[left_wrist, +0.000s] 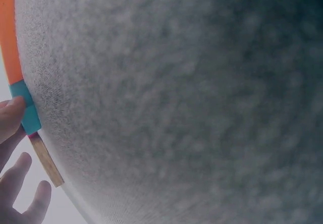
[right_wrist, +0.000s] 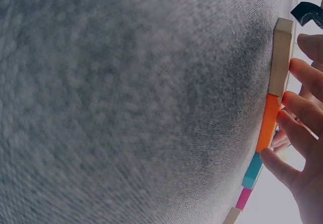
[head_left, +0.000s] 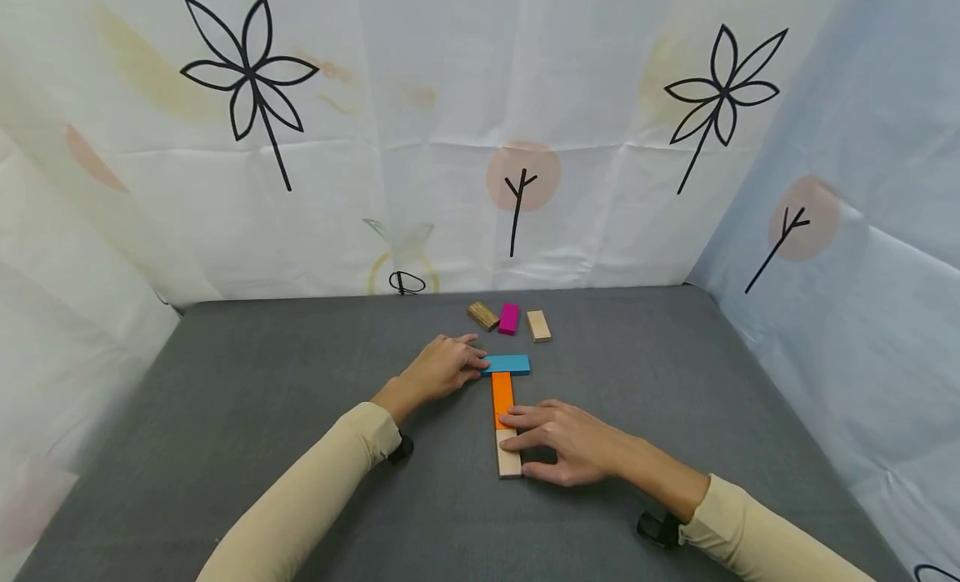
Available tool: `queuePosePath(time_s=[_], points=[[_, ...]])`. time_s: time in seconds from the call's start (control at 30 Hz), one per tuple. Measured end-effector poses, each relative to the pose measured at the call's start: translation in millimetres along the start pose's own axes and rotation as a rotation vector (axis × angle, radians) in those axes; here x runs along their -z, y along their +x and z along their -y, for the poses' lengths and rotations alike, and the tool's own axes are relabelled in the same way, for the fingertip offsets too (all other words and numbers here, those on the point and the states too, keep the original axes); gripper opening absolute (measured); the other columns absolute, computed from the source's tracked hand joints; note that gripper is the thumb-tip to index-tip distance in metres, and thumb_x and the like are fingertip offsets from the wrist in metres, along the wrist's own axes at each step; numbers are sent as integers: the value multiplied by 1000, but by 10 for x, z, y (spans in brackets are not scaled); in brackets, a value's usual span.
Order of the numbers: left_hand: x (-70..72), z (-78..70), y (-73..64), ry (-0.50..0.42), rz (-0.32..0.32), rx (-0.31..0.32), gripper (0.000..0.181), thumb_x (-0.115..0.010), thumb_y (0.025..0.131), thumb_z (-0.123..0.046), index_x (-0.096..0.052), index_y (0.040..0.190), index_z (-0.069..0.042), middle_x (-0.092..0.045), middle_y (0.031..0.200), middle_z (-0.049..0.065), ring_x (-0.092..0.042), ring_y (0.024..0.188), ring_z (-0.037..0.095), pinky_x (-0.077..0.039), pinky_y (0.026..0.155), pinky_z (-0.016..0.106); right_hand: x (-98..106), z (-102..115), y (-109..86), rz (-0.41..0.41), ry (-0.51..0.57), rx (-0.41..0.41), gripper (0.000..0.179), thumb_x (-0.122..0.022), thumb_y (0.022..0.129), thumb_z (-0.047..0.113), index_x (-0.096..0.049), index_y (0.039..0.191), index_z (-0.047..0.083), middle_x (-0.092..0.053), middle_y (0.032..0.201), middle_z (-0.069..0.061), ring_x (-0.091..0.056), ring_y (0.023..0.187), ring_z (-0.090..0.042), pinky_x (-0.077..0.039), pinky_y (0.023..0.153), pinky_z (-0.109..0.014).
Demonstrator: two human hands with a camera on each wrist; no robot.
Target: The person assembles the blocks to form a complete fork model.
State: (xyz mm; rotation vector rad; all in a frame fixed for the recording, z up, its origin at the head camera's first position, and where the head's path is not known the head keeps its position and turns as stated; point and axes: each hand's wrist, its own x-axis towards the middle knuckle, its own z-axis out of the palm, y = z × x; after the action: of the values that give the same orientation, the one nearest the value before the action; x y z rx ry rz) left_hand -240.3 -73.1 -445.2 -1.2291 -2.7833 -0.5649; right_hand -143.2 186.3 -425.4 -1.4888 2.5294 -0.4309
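Observation:
A blue wooden block (head_left: 510, 364) lies crosswise against the far end of an orange block (head_left: 502, 394). A pale wood block (head_left: 508, 464) continues the line toward the near side, so the three form a T shape. My left hand (head_left: 442, 368) is at the left end of the blue block, its fingertips touching it; in the left wrist view other fingers (left_wrist: 38, 201) stand apart from it. My right hand (head_left: 570, 444) has its fingers spread, with fingertips on the orange and pale blocks and the thumb beside the pale block's right side.
Behind the blue block lie a brown wood-grain block (head_left: 483, 316), a magenta block (head_left: 508, 319) and another pale block (head_left: 538, 326). All rest on a dark grey table (head_left: 300, 340). White printed cloth (head_left: 450, 107) hangs at the back and sides.

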Motion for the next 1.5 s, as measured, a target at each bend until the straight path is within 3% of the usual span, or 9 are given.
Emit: queuePosePath(time_s=[0.27, 0.57, 0.93, 1.2, 1.5], points=[[10, -13, -12, -5, 10, 2, 24, -72, 92, -11, -76, 116, -8, -71, 120, 7, -53, 132, 31, -46, 103, 48, -14, -2, 2, -3, -22, 5, 40, -61, 99, 35, -65, 135, 21, -50, 149, -4, -43, 140, -20, -39, 108, -50], [-14, -2, -94, 122, 101, -8, 37, -64, 99, -20, -63, 135, -13, -59, 140, 7, -46, 138, 30, -44, 102, 54, -9, 6, -2, -9, -37, 12, 39, -62, 98, 35, -66, 134, 20, -50, 149, -4, -44, 140, -21, -39, 108, -50], [-4, 6, -146, 69, 98, -10, 43, -65, 98, -20, -59, 140, -11, -54, 145, 8, -43, 140, 31, -41, 105, 55, -8, 12, 7, 6, -21, -8, 40, -61, 99, 37, -66, 135, 21, -50, 149, -3, -43, 141, -20, -38, 109, -51], [15, -46, -166, 65, 105, -10, 46, -65, 98, -28, -59, 141, -12, -53, 146, 10, -44, 139, 32, -41, 105, 56, 1, 15, 8, 17, -28, -21, 40, -61, 99, 37, -66, 135, 22, -49, 150, -2, -42, 141, -21, -38, 108, -55], [29, -11, -102, 67, 67, 87, 48, -66, 97, -32, -59, 141, -15, -53, 146, 9, -46, 138, 29, -41, 105, 55, 16, 38, 14, 17, -16, -22, 40, -61, 98, 36, -66, 135, 21, -49, 150, -3, -42, 141, -22, -37, 109, -53]])
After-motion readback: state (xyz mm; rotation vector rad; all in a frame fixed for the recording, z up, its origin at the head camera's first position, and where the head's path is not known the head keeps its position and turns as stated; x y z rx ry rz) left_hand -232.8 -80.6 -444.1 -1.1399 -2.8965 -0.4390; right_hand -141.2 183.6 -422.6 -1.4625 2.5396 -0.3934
